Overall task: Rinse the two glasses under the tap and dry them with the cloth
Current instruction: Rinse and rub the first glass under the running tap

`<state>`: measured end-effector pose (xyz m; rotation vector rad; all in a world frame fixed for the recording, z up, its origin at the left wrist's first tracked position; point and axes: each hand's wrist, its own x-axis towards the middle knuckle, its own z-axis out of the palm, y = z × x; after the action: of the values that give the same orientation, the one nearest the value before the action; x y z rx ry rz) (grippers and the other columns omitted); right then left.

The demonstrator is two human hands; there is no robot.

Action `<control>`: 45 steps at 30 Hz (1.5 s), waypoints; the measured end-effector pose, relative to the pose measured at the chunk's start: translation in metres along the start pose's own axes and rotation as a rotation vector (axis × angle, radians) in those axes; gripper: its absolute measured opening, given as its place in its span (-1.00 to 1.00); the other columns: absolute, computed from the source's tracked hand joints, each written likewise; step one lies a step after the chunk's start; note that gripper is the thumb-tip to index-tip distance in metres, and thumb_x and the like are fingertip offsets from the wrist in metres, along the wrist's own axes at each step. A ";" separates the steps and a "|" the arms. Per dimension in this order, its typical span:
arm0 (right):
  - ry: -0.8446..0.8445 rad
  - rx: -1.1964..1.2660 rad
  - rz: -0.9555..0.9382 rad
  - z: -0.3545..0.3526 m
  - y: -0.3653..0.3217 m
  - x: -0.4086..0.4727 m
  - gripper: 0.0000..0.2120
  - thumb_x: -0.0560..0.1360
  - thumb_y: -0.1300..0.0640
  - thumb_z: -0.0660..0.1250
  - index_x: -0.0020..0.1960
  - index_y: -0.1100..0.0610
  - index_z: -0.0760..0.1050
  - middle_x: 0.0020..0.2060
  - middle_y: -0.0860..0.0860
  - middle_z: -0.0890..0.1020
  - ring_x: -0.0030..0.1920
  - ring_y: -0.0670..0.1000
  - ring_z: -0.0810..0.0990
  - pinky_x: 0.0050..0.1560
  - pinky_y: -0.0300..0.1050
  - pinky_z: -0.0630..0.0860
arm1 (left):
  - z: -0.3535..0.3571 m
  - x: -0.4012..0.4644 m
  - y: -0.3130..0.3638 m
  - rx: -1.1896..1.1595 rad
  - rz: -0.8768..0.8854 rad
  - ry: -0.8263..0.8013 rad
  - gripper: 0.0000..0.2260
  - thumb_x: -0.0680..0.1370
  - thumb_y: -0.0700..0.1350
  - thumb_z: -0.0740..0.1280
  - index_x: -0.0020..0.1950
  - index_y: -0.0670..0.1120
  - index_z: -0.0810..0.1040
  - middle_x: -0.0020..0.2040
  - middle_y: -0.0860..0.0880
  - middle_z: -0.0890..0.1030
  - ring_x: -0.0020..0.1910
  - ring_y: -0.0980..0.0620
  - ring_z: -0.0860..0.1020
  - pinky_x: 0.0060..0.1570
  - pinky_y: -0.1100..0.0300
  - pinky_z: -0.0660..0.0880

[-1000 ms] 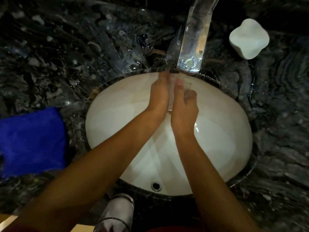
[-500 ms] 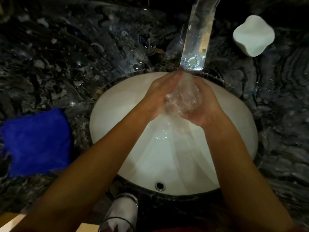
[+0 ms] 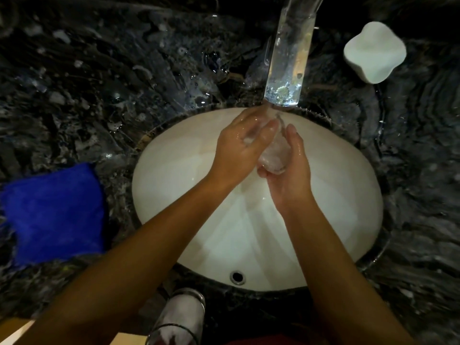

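A clear glass (image 3: 273, 155) is held tilted over the white basin (image 3: 174, 185), just below the tap spout (image 3: 288, 58), with water running onto it. My right hand (image 3: 291, 175) cups the glass from below and from the right. My left hand (image 3: 239, 150) lies over its upper left side, fingers wet. A second glass (image 3: 180, 319) stands at the near counter edge, below my left forearm. The blue cloth (image 3: 53, 215) lies flat on the counter to the left of the basin.
The dark marble counter (image 3: 99, 83) around the basin is wet behind and to the left of the tap. A white rounded soap dish or holder (image 3: 374, 52) sits at the back right. The overflow hole (image 3: 237, 276) shows at the basin's near wall.
Both hands have turned the glass under the stream: from pressed palms around it, to cupping it, to my left hand over the top and my right hand beneath.
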<state>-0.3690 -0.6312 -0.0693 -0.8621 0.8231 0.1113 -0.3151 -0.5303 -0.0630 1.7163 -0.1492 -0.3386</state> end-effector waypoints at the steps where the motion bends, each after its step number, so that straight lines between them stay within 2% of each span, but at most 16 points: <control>1: -0.040 -0.069 0.056 -0.001 -0.003 0.004 -0.61 0.64 -0.21 0.26 0.17 0.07 0.62 -0.12 0.08 0.63 -0.28 0.00 0.55 -0.39 -0.17 0.38 | -0.003 0.002 -0.002 0.070 0.044 -0.063 -0.74 0.60 -0.12 0.38 0.27 -0.12 0.65 0.26 -0.08 0.63 0.25 0.05 0.61 0.24 0.06 0.57; 5: -0.138 -0.327 0.350 -0.007 -0.026 0.022 -0.55 0.63 -0.26 0.21 0.15 0.09 0.61 -0.19 0.11 0.61 -0.46 0.06 0.47 -0.56 -0.31 0.22 | -0.012 0.007 -0.013 0.279 0.165 -0.248 -0.73 0.51 -0.22 0.49 0.19 -0.22 0.62 0.12 -0.17 0.58 0.11 -0.10 0.60 0.13 -0.09 0.56; 9: -0.110 -0.379 0.261 0.006 -0.031 0.029 -0.61 0.61 -0.18 0.24 0.14 0.07 0.68 -0.10 0.15 0.67 -0.45 0.05 0.46 -0.54 -0.27 0.20 | -0.008 0.001 -0.023 0.267 0.201 -0.021 -0.85 0.61 -0.27 0.36 0.13 -0.32 0.58 0.07 -0.24 0.59 0.03 -0.12 0.60 0.03 0.06 0.55; 12: 0.182 -0.542 0.171 0.021 -0.023 0.025 -0.61 0.55 -0.24 0.24 -0.01 0.04 0.65 -0.25 0.05 0.74 -0.44 -0.02 0.56 -0.48 -0.23 0.37 | 0.002 -0.002 -0.017 0.143 0.049 0.093 -0.78 0.66 -0.13 0.25 0.17 -0.25 0.54 0.07 -0.23 0.62 0.01 -0.13 0.63 0.01 0.05 0.58; 17: 0.263 -0.702 -0.271 0.018 0.000 0.002 -0.71 0.56 -0.21 0.26 0.12 -0.03 0.48 -0.08 -0.05 0.70 -0.13 -0.03 0.71 -0.13 0.03 0.64 | -0.002 0.007 -0.005 -0.207 -0.442 0.102 -0.87 0.66 -0.11 0.25 0.02 -0.02 0.59 -0.22 0.05 0.69 -0.25 0.06 0.69 -0.33 0.15 0.59; 21: 0.128 -1.041 -0.786 0.010 0.005 -0.005 -0.77 0.56 0.02 0.28 0.14 0.09 0.57 0.10 0.08 0.64 0.08 0.08 0.62 0.02 0.05 0.58 | -0.011 0.012 -0.008 -0.356 -0.815 -0.121 -0.77 0.62 0.05 0.28 0.00 -0.04 0.66 -0.20 -0.02 0.72 -0.19 -0.03 0.68 -0.15 0.04 0.61; 25: -0.076 -1.217 -1.018 0.011 -0.001 -0.001 -0.82 0.48 0.20 0.40 0.06 0.21 0.66 0.10 0.16 0.65 0.12 0.20 0.57 0.07 0.13 0.53 | -0.013 0.010 -0.015 -0.636 -0.824 -0.068 -0.74 0.62 0.02 0.25 0.03 -0.11 0.67 -0.12 -0.08 0.69 -0.08 -0.06 0.68 -0.13 0.08 0.60; 28: -0.097 -1.169 -0.875 0.014 -0.015 0.001 -0.83 0.46 0.22 0.43 0.05 0.17 0.66 0.03 0.07 0.63 0.07 0.12 0.58 0.02 0.08 0.55 | -0.013 0.008 -0.013 -0.629 -0.793 -0.090 -0.69 0.65 0.03 0.20 -0.09 -0.07 0.68 -0.21 -0.03 0.70 -0.24 0.02 0.68 -0.33 0.17 0.58; 31: -0.091 -1.000 -0.570 0.029 -0.031 0.001 -0.91 0.49 0.07 0.41 -0.03 0.01 0.67 -0.01 0.03 0.67 0.03 0.04 0.65 0.06 0.02 0.59 | -0.017 0.010 -0.010 -0.595 -0.745 -0.145 -0.68 0.66 0.05 0.16 0.03 -0.11 0.61 -0.21 -0.07 0.64 -0.30 -0.02 0.61 -0.35 0.18 0.49; 33: -0.018 -0.849 -0.340 0.039 -0.047 0.009 -0.86 0.47 -0.03 0.39 -0.13 0.02 0.65 -0.16 0.01 0.71 -0.12 0.02 0.71 -0.04 -0.03 0.62 | -0.018 0.010 -0.006 -0.635 -0.755 -0.202 -0.67 0.66 0.06 0.16 0.08 -0.14 0.59 -0.19 -0.10 0.61 -0.31 -0.07 0.57 -0.40 0.19 0.44; 35: 0.045 -0.792 -0.190 0.039 -0.063 0.018 -0.88 0.48 0.04 0.36 -0.17 0.04 0.63 -0.31 -0.05 0.69 -0.26 -0.04 0.69 -0.17 -0.14 0.58 | -0.017 0.010 -0.003 -0.648 -0.752 -0.236 -0.68 0.67 0.05 0.15 0.05 -0.13 0.59 -0.17 -0.11 0.59 -0.31 -0.10 0.53 -0.42 0.18 0.40; 37: 0.120 -0.833 -0.190 0.041 -0.062 0.020 -0.81 0.57 0.18 0.31 -0.17 0.06 0.62 -0.37 -0.08 0.67 -0.29 -0.04 0.65 -0.20 -0.12 0.53 | -0.015 0.013 0.000 -0.625 -0.756 -0.172 -0.69 0.67 0.06 0.17 -0.01 -0.11 0.61 -0.19 -0.10 0.58 -0.31 -0.09 0.53 -0.37 0.16 0.40; 39: 0.223 -0.904 -0.358 0.042 -0.046 0.009 -0.80 0.64 0.14 0.25 -0.02 0.13 0.64 -0.21 -0.04 0.70 -0.14 0.03 0.64 -0.06 0.01 0.57 | -0.010 0.019 0.003 -0.601 -0.759 -0.055 -0.72 0.65 0.04 0.22 -0.03 -0.10 0.62 -0.22 -0.08 0.58 -0.28 -0.08 0.54 -0.31 0.14 0.43; 40: 0.244 -0.975 -0.468 0.044 -0.032 -0.004 -0.76 0.65 0.09 0.24 0.14 0.18 0.62 -0.02 0.05 0.71 0.03 0.08 0.64 0.09 0.06 0.56 | -0.008 0.021 0.003 -0.594 -0.756 0.004 -0.75 0.65 0.01 0.23 -0.01 -0.12 0.62 -0.20 -0.09 0.58 -0.24 -0.08 0.55 -0.26 0.12 0.45; 42: 0.207 -1.201 -0.642 0.042 -0.007 -0.027 -0.55 0.63 0.08 0.26 0.45 0.27 0.46 0.40 0.26 0.52 0.42 0.21 0.47 0.47 0.11 0.38 | 0.000 0.023 0.006 -0.617 -0.785 0.103 -0.76 0.69 -0.05 0.21 0.03 -0.17 0.58 -0.15 -0.10 0.59 -0.18 -0.05 0.59 -0.12 0.12 0.51; 45: 0.094 -1.255 -0.748 0.036 0.012 -0.041 -0.49 0.64 0.08 0.23 0.56 0.16 0.38 0.62 0.28 0.23 0.63 0.25 0.19 0.61 0.15 0.16 | 0.005 0.020 0.005 -0.657 -0.919 0.154 -0.86 0.66 -0.07 0.17 -0.05 -0.06 0.43 -0.15 -0.09 0.51 -0.22 -0.05 0.51 0.05 0.07 0.43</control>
<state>-0.3808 -0.5876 -0.0356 -2.3196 0.3949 -0.0985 -0.2975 -0.5418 -0.0620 1.0509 0.8084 -0.8168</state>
